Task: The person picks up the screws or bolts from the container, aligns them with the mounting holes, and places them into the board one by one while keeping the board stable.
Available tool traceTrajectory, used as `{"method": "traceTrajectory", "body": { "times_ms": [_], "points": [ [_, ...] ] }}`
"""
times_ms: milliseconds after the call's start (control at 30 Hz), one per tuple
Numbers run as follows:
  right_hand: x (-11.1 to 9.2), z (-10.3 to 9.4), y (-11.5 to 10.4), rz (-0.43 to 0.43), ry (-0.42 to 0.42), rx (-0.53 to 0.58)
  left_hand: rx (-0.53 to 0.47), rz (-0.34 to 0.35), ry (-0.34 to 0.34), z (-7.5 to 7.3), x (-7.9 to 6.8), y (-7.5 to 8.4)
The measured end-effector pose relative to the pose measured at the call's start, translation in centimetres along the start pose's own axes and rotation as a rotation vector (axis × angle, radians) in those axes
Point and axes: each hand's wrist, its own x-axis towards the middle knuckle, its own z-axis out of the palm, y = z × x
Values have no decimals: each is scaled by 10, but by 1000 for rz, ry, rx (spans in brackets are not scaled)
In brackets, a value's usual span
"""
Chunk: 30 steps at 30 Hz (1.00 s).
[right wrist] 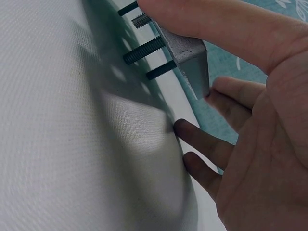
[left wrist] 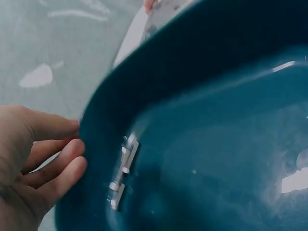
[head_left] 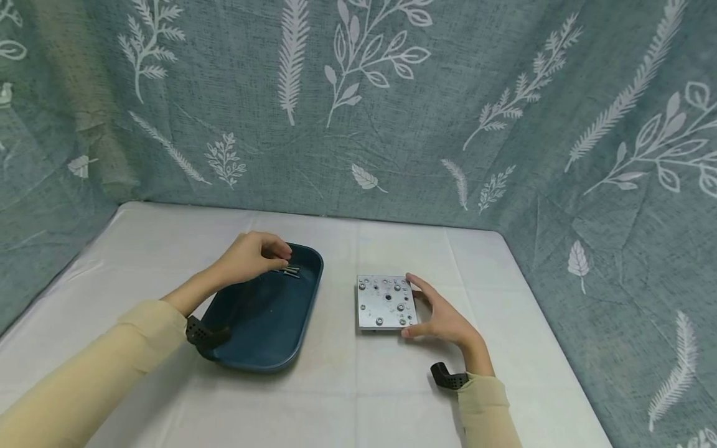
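Over the far end of a dark blue tray (head_left: 269, 323) hangs my left hand (head_left: 253, 255), thumb and fingers loosely bent and nothing visible between them. Several small metal screws (left wrist: 126, 166) lie together on the tray floor below those fingers. To the right, a square silver metal plate (head_left: 386, 302) has bolt heads and holes across its top. My right hand (head_left: 442, 316) holds the plate by its right side, thumb at the near corner and index finger at the far corner. Threaded bolts (right wrist: 144, 50) stick out under the plate, seen in the right wrist view.
A white cloth (head_left: 336, 398) covers the table. Patterned green-grey fabric (head_left: 313, 149) hangs behind and along both sides. Each wrist wears a black camera mount (head_left: 448, 377). The tray's raised rim (head_left: 313, 311) stands left of the plate.
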Motion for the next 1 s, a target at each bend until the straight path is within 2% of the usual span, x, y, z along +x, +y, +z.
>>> {"method": "traceTrajectory", "body": {
  "times_ms": [67, 200, 400, 667, 1000],
  "points": [
    [0, 0, 1, -2, -2, 4, -13, -29, -36, 2, 2, -7],
    [-1, 0, 2, -4, -4, 10, 26, -46, -86, 12, 6, -16],
    [-1, -1, 0, -11, -9, -2, 120, -51, -60, 21, 7, -24],
    [0, -1, -1, -2, -9, -13, 135, -69, -14, 25, 12, -32],
    [-1, 0, -3, -8, -7, 22, 135, -34, -73, 33, 17, -37]
  ]
}}
